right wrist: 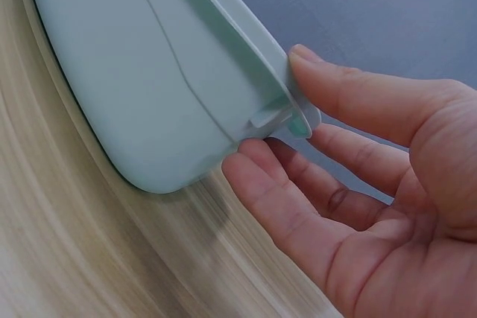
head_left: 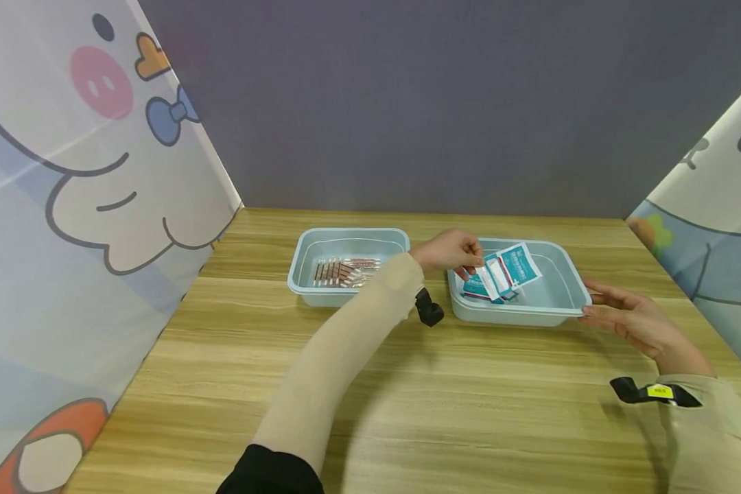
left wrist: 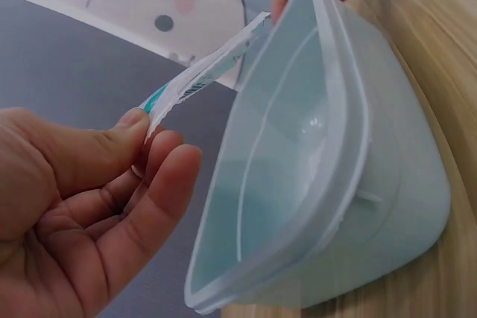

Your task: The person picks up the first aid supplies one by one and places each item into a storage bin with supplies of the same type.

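My left hand (head_left: 451, 252) pinches the edge of a flat teal-and-white packet (head_left: 519, 264) between thumb and fingertips. In the left wrist view the packet (left wrist: 201, 72) appears edge-on, tilted above the tray's rim. Below it stands a pale blue-green plastic tray (head_left: 512, 317), with more teal packet (head_left: 474, 287) showing inside, partly covered. At the tray's right end, my right hand (head_left: 639, 322) grips the rim. From the right wrist view, the right thumb lies on top of the rim and the fingers are underneath, by the tray wall (right wrist: 149, 109).
To the left stands a similar tray (head_left: 311, 297) holding several slim brown-and-clear sticks (head_left: 336, 272), perhaps swabs; my left forearm passes in front of its right side. Both trays are on a wood-grain table (head_left: 469, 398), backed by a dark grey panel (head_left: 432, 103), with cartoon-printed sheets (head_left: 99, 206) at the sides.
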Motion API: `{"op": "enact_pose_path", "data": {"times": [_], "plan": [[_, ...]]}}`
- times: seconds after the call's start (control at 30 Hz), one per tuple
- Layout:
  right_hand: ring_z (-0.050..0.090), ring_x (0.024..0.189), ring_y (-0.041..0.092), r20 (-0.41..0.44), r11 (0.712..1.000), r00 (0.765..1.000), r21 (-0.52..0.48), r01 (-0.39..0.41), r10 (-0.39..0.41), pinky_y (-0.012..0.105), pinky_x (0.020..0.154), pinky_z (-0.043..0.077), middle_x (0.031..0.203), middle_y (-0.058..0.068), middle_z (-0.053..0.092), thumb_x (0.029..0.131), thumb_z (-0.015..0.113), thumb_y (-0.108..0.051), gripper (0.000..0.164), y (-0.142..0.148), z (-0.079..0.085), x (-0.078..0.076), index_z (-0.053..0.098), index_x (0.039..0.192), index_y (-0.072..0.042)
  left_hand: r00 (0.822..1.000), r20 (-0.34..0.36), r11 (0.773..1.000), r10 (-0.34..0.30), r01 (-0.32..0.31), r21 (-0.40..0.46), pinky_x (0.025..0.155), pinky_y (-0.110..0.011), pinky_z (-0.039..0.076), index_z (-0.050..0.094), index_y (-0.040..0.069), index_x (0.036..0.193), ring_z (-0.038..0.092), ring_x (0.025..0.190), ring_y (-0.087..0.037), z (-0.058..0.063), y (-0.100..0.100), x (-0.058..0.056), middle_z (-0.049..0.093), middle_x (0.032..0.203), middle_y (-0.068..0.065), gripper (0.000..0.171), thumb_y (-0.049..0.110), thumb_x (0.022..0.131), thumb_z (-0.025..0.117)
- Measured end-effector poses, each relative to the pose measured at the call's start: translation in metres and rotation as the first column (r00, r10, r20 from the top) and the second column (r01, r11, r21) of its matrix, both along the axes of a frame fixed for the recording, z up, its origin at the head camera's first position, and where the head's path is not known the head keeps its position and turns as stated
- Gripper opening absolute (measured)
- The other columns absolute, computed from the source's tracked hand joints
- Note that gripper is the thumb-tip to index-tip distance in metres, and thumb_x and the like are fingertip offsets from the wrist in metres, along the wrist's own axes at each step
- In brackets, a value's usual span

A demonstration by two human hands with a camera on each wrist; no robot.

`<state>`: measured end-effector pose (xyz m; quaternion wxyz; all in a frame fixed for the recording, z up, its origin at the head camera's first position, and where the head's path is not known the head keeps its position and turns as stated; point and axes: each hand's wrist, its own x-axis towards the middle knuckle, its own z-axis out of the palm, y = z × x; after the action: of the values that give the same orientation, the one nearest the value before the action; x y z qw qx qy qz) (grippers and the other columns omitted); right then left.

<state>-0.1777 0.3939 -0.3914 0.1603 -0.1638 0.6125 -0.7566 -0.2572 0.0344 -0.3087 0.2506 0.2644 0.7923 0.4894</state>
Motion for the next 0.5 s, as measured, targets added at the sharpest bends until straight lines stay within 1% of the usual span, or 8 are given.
{"op": "enact_pose_path", "data": {"times": [0.07, 0.17, 0.27, 0.4, 0.5], "plan": [[0.071, 0.094, 0.023, -0.002, 1.000, 1.000, -0.006, -0.002, 0.002, 0.031, 0.082, 0.060, 0.110, 0.009, 0.066, 0.096, 0.043, 0.022, 0.059, 0.000, 0.000, 0.000, 0.066, 0.130, -0.020, 1.000, -0.007, 1.000, 0.012, -0.012, -0.015, 0.081, -0.044, 0.060, 0.063, -0.002, 0.092, 0.064, 0.077, -0.023, -0.002, 0.002, -0.002, 0.062, 0.082, -0.010, 0.009, 0.002, 0.099, 0.060], [0.071, 0.095, 0.023, -0.005, 1.000, 1.000, -0.018, -0.014, 0.014, 0.032, 0.082, 0.060, 0.110, 0.009, 0.067, 0.096, 0.042, 0.022, 0.059, 0.000, -0.001, -0.001, 0.066, 0.131, -0.019, 0.999, -0.008, 0.999, 0.032, -0.032, -0.025, 0.079, -0.043, 0.061, 0.062, -0.002, 0.087, 0.066, 0.082, -0.031, -0.004, 0.005, -0.005, 0.062, 0.081, -0.011, 0.012, 0.001, 0.098, 0.060], [0.071, 0.096, 0.023, -0.011, 0.999, 0.999, -0.034, -0.032, 0.032, 0.032, 0.083, 0.060, 0.111, 0.009, 0.066, 0.096, 0.042, 0.023, 0.059, 0.000, -0.001, -0.001, 0.065, 0.132, -0.017, 0.999, -0.014, 0.998, 0.047, -0.048, -0.049, 0.072, -0.038, 0.062, 0.060, -0.002, 0.082, 0.065, 0.081, -0.032, -0.007, 0.007, -0.009, 0.062, 0.080, -0.010, 0.016, 0.000, 0.098, 0.060], [0.070, 0.096, 0.024, -0.013, 0.998, 0.999, -0.044, -0.044, 0.043, 0.032, 0.083, 0.060, 0.111, 0.009, 0.066, 0.096, 0.042, 0.022, 0.057, 0.002, -0.002, -0.001, 0.065, 0.133, -0.016, 0.997, -0.041, 0.993, 0.059, -0.063, -0.105, 0.062, -0.028, 0.060, 0.061, -0.003, 0.079, 0.061, 0.067, -0.019, -0.011, 0.010, -0.012, 0.062, 0.077, -0.010, 0.020, 0.000, 0.098, 0.061], [0.070, 0.096, 0.023, -0.012, 0.999, 0.999, -0.016, -0.033, 0.033, 0.032, 0.084, 0.059, 0.111, 0.008, 0.066, 0.097, 0.043, 0.021, 0.058, 0.002, -0.002, -0.001, 0.065, 0.132, -0.019, 0.995, -0.073, 0.985, 0.067, -0.078, -0.152, 0.058, -0.025, 0.058, 0.064, -0.004, 0.079, 0.060, 0.062, -0.015, -0.011, 0.012, -0.012, 0.064, 0.077, -0.010, 0.020, 0.000, 0.098, 0.062]]}}
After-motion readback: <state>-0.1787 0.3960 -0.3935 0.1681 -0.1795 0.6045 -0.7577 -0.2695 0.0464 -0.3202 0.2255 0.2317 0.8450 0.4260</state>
